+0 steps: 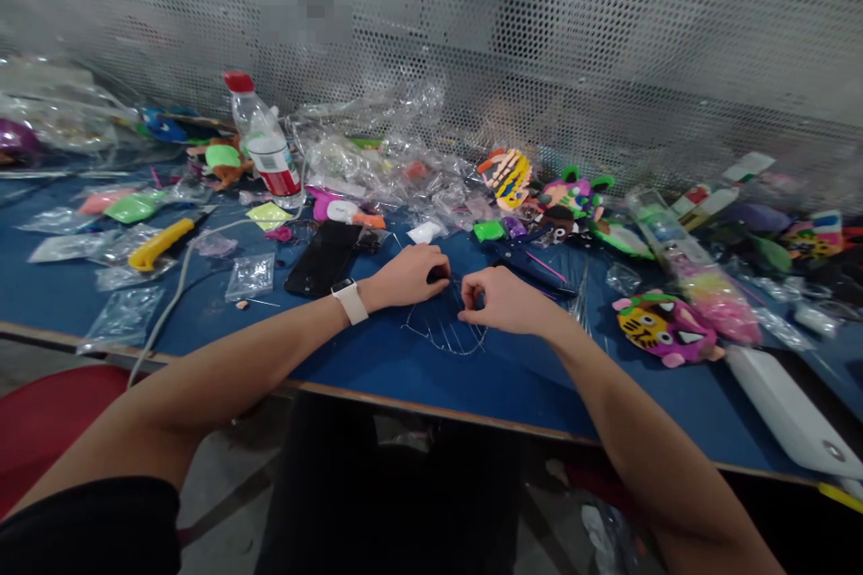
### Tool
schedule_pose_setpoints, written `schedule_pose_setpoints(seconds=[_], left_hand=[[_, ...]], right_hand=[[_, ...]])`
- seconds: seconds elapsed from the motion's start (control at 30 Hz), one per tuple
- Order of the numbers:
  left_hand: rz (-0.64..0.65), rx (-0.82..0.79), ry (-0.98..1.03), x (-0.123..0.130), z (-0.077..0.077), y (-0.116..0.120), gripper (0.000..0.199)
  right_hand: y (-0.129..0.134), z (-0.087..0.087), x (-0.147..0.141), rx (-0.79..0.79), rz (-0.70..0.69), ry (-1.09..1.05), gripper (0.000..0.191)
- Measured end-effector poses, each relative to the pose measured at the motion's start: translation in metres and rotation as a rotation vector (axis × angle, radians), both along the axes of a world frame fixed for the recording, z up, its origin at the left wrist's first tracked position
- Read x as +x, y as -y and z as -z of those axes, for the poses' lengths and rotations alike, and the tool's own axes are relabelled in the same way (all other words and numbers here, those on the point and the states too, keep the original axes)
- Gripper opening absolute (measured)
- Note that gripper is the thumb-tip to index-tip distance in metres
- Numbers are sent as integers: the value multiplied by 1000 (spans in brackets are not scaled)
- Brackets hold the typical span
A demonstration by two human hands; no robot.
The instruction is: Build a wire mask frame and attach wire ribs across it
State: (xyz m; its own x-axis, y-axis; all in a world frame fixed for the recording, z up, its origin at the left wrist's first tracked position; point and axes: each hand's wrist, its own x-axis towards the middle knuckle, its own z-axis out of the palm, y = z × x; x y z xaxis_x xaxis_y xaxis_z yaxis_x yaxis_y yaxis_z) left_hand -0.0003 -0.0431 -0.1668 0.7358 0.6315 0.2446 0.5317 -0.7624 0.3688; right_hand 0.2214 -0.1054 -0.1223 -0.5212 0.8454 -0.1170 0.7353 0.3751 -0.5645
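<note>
A thin, pale, chain-like strand [445, 347] curves in a loop over the blue table, just below and between my hands. Several finer straight threads cross inside the loop. My left hand [414, 274], with a white watch band on the wrist, is closed, thumb and forefinger pinched at the strand's upper part. Opposite it, my right hand [502, 298] also pinches, its fingertips over the right side of the loop. What exactly lies between the fingertips is too fine to make out. Beside my left wrist lies a black phone [324, 258].
A plastic bottle [270, 153] stands at the back left, near a yellow utility knife [162, 243] and a white cable [176, 287]. Clear plastic bags [404, 171] pile along the mesh wall. Coloured clay masks [667, 328] and a white case [788, 409] lie at right.
</note>
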Motion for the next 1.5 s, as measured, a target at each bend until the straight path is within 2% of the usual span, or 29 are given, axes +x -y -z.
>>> schedule_pose_setpoints(seconds=[0.17, 0.43, 0.87, 1.2, 1.5], left_hand=[[-30, -16, -15, -2, -2, 1, 8], [-38, -26, 30, -2, -1, -2, 8], [-49, -17, 22, -2, -1, -1, 8], [19, -15, 33, -2, 0, 0, 13], [-6, -23, 45, -1, 1, -1, 11]], right_hand=[[5, 4, -8, 68, 69, 62, 22], [4, 7, -12, 68, 102, -20, 19], [3, 10, -9, 87, 41, -34, 19], [5, 4, -11, 48, 69, 2, 21], [5, 0, -10, 27, 56, 5, 22]])
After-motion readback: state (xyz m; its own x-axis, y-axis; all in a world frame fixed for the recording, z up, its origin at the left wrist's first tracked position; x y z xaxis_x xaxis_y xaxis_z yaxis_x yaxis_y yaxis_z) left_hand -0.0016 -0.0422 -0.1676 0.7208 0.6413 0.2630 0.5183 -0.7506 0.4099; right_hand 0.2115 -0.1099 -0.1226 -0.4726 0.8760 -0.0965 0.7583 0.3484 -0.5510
